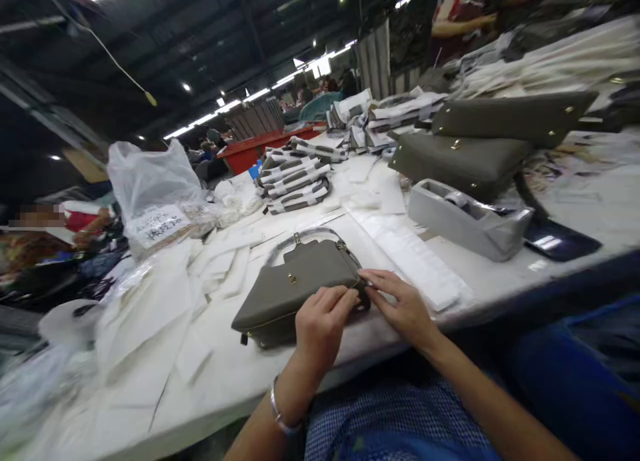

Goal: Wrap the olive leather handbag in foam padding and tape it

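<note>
A grey bag (293,289) lies flat on the white tabletop (575,214), just below the centre of the frame, its handle arching toward the top. Both hands meet at the bag's right end: the left hand (320,324), a bangle (280,411) on its wrist, curls its fingers closed over the edge, and the right hand (404,309) pinches the same corner with its fingertips. White paper pieces (150,308) spread to the left. A plastic sack (150,188) stands at upper left, striped stacks (297,178) sit above the bag, and a grey tape dispenser (465,220) and two larger bags (470,160) lie at right.
</note>
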A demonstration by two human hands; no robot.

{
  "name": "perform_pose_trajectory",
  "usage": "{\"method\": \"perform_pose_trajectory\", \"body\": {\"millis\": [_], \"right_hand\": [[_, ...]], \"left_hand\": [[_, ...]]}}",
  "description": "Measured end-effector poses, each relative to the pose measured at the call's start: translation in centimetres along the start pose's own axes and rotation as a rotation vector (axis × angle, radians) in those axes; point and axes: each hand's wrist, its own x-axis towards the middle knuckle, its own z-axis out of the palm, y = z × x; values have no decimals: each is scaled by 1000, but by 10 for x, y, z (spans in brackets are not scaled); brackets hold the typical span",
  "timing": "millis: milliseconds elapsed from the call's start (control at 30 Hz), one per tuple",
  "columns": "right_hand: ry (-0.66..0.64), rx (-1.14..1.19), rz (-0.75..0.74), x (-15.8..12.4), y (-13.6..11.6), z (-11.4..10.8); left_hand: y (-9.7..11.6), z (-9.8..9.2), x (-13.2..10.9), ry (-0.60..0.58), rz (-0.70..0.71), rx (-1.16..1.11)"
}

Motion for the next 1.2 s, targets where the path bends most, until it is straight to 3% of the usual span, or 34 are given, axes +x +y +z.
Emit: {"method": "perform_pose_trajectory", "body": {"millis": [200, 400, 767, 1200], "right_hand": [[-76, -47, -96, 3, -14, 14], [-200, -117, -182, 32, -23, 20], [-88, 70, -7, 22, -22, 41], [-73, 88, -13, 15, -28, 49]], "left_hand": [[-9, -15, 3, -105, 84, 19], [-24, -34, -3, -128, -47, 15], [-22, -15, -35, 21, -171, 51], [-10, -12, -42, 64, -276, 104]]}}
